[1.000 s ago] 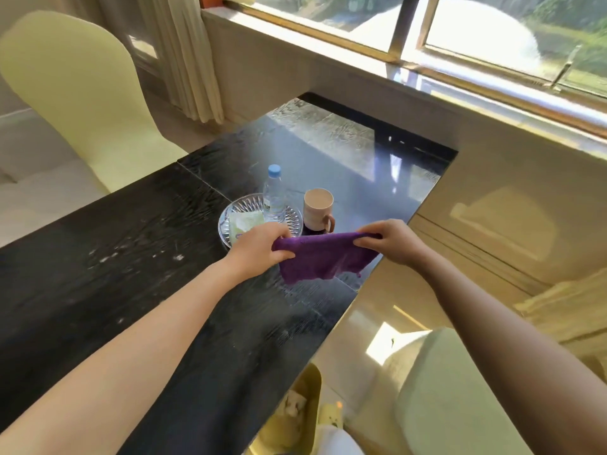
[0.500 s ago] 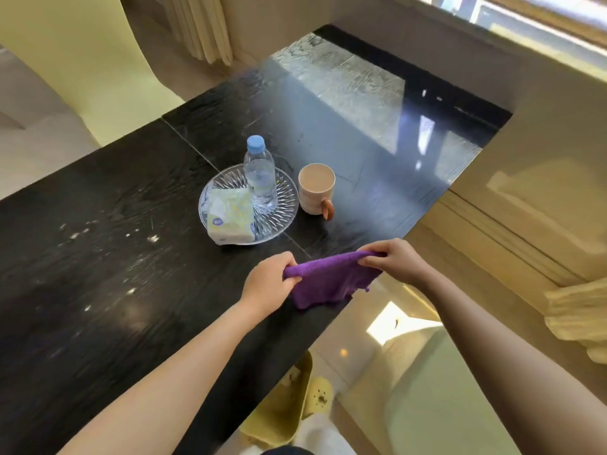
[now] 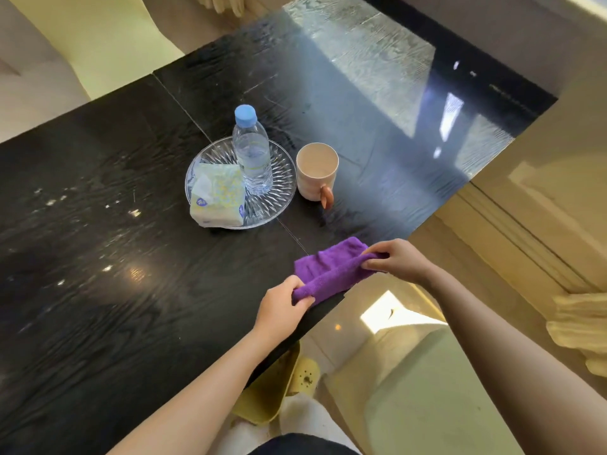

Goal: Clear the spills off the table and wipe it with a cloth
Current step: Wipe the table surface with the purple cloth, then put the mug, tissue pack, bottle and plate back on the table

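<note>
Hands first: our left hand (image 3: pixel 282 307) and right hand (image 3: pixel 397 261) each pinch one end of the purple cloth (image 3: pixel 331 272), fingers closed on the fabric, thumbs on top. We hold the cloth folded over on itself, stretched between the two hands at the near edge of the black table (image 3: pixel 98 307). Its far part lies on the tabletop, while the near fold sits right at the edge — whether that part touches the wood we cannot tell.

Beyond the cloth stands a glass plate (image 3: pixel 282 178), and on it we see a water bottle (image 3: pixel 252 152) with a blue cap, upright, and just to its left a soft pack of tissues (image 3: pixel 218 195) lying flat, its near edge overhanging the plate's rim. A beige mug (image 3: pixel 317 170) stands on the table just to the right of the plate, its brown handle turned toward us.

Pale specks and crumbs (image 3: pixel 134 212) are scattered over the left part of the table — well apart from the cloth. Window light glares off the far right corner of the tabletop. A pale yellow chair (image 3: pixel 108 37) stands on the far side of the table, at the upper left.
</note>
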